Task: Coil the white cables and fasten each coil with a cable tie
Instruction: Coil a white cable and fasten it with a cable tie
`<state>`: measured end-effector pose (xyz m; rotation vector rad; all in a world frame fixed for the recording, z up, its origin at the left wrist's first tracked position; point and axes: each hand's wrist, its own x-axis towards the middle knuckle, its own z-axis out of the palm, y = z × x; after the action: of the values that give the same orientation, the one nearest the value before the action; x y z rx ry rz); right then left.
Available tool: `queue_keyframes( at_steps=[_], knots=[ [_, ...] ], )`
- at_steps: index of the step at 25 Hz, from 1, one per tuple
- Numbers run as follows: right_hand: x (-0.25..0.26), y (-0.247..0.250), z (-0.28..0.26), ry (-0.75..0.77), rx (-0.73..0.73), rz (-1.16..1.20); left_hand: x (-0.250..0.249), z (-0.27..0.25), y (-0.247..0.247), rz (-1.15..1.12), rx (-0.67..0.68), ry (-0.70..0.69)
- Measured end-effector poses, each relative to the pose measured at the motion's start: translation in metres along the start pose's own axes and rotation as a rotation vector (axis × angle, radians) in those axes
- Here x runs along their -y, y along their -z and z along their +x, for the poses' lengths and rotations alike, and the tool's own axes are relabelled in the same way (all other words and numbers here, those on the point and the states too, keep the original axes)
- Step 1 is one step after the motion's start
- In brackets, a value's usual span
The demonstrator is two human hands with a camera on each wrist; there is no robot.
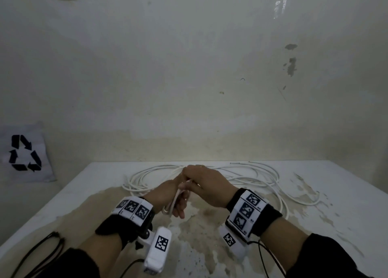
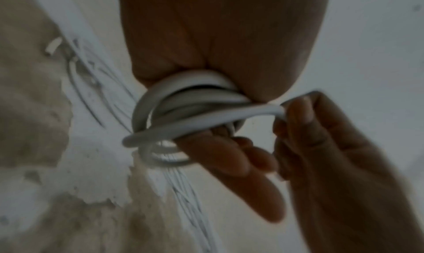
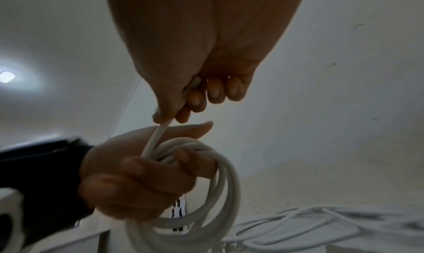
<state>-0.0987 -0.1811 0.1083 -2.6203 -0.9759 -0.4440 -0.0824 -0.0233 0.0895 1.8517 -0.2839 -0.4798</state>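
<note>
My left hand (image 1: 176,202) grips a small coil of white cable (image 1: 172,204) above the middle of the table; its fingers curl round the loops (image 3: 220,180). My right hand (image 1: 190,182), just above it, pinches the free end of that cable (image 3: 158,135) between thumb and forefinger. In the left wrist view the coil (image 2: 183,104) sits under the palm, and the strand runs right to the right hand's fingers (image 2: 298,112). More white cable (image 1: 247,179) lies loose on the table behind the hands. No cable tie shows.
The table (image 1: 336,214) is white with worn brown patches and stands against a pale wall. A grey bag with a black recycling mark (image 1: 24,153) leans at the far left. Thin black wires (image 1: 42,252) trail from the wrist cameras near the front edge.
</note>
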Motion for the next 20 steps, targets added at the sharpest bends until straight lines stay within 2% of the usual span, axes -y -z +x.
queue_keyframes(
  at_steps=[3,5,7,10,13,17,18,20],
  knots=[
    [-0.003,-0.005,-0.002,-0.121,-0.034,0.391,-0.011,-0.007,-0.006,-0.342,0.226,0.086],
    [0.000,-0.012,-0.001,-0.190,-0.035,0.597,-0.019,-0.010,-0.008,-0.457,0.217,0.085],
    [0.002,-0.013,0.003,-0.212,-0.119,0.685,-0.027,-0.011,-0.008,-0.411,0.092,0.036],
    [-0.001,-0.016,0.009,-0.260,-0.243,0.785,-0.034,-0.010,-0.007,-0.119,-0.238,-0.063],
    [-0.006,-0.025,0.014,-0.332,-0.337,0.800,-0.028,-0.006,-0.008,0.101,-0.420,-0.182],
    [0.002,-0.031,0.023,-0.391,-0.307,0.853,-0.016,0.005,-0.005,0.002,-0.642,-0.298],
    [0.003,-0.033,0.027,-0.427,-0.337,0.882,-0.016,0.007,-0.003,-0.041,-0.661,-0.303],
    [0.003,-0.034,0.034,-0.494,-0.416,0.859,-0.019,0.007,-0.004,-0.090,-0.606,-0.310]
  ],
)
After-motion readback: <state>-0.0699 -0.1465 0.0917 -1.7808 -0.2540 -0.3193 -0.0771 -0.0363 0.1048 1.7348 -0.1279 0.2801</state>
